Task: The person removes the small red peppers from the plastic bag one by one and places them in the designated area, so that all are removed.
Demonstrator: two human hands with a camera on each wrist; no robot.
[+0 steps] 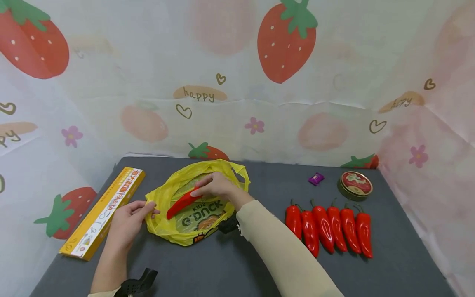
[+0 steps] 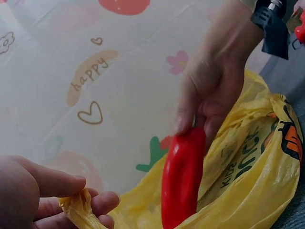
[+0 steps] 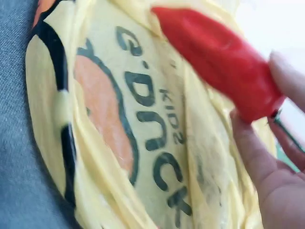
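A yellow plastic bag with printed letters lies spread open on the dark table. My left hand pinches the bag's left edge between thumb and fingers, as the left wrist view shows up close. Over the bag's opening, my right hand holds a red chili pepper by its stem end, tip pointing left and down. In the right wrist view the pepper is gripped between thumb and fingers, above the lettered inside of the bag.
To the right, several red chili peppers lie in a row. Behind them are a small purple wrapped candy and a round tin with a red lid. A yellow pasta box lies along the left edge. A printed cloth stands behind the table.
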